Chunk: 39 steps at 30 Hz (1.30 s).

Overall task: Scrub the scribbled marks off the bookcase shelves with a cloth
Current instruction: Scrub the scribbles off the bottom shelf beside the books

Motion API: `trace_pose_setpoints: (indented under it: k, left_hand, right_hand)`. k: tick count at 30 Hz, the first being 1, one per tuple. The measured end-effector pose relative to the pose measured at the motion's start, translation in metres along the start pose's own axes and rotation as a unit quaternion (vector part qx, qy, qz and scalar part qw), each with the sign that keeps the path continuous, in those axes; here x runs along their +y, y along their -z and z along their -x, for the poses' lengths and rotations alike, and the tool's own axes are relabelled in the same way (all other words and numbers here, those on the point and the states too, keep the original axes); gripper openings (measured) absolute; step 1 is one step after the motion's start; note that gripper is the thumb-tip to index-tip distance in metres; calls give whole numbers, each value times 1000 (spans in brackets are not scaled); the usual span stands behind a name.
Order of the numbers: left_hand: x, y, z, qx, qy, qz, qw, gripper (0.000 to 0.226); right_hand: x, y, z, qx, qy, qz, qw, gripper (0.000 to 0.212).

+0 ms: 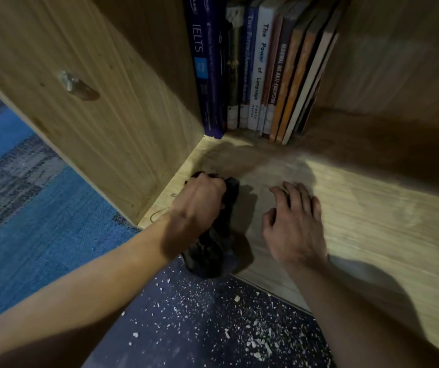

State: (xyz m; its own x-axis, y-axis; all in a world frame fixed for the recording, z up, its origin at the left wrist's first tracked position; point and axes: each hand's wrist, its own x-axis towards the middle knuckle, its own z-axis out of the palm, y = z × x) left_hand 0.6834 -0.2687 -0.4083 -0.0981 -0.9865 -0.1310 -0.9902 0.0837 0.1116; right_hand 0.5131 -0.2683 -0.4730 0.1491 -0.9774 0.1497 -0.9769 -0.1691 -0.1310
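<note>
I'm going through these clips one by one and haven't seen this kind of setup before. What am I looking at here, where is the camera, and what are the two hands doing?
There is no machine here. A person wears one wide-angle camera on the head, so you look forward and down along their own arms, into the bottom compartment of a wooden bookcase.

The left hand grips a dark cloth and presses it on the shelf near the left corner, beside the side panel. A few thin scribbled marks show on the wood by that hand.

The right hand holds nothing; it rests on the shelf with fingers spread.

At the back a row of books stands upright, leaning slightly. In front, the dark floor is strewn with white flecks, and blue carpet lies to the left.
</note>
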Motion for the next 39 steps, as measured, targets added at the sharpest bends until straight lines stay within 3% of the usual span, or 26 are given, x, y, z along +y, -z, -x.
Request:
trace_pose_setpoints:
  k: [3,9,15,20,22,25,26,29,31,34,35,36,39]
  left_hand:
    - [3,-9,3,53,-23,16,998,25]
    - [-11,-28,5,66,-29,121,990,25]
    - [-28,-4,-78,107,142,91,980,36]
    - [24,-36,-5,63,-55,157,984,17]
    - [4,-29,-15,63,-5,165,984,18]
    - [-27,-21,-54,140,132,143,971,21]
    - [-17,-25,-48,149,122,159,968,18]
    - [30,-51,21,125,-57,226,964,15]
    - [9,-50,27,127,-86,235,960,19]
    - [-37,-31,-40,197,117,187,955,20]
    - [-36,-32,-54,209,139,183,951,20]
    - [-20,-36,-54,201,117,193,953,20]
    - [25,-63,-20,157,-61,229,959,19]
  right_hand:
    - [0,1,1,-5,0,4,1000,62]
    - [-1,1,1,-6,-1,1,1000,62]
    - [0,-1,0,3,-2,-8,1000,61]
    - [0,-1,2,3,-10,-12,1000,58]
    - [-1,1,2,0,-6,-11,1000,58]
    - [0,0,1,0,-2,-4,1000,60]
    - [1,0,0,-1,-4,-3,1000,60]
    - [0,0,2,-12,-6,-6,1000,62]
    - [0,1,2,-18,-4,-2,1000,62]
    - [1,2,1,-19,4,13,1000,64]
    - [1,1,1,-17,4,15,1000,64]
    - [0,1,0,-15,2,15,1000,63]
    - [0,1,1,-22,-8,4,1000,61]
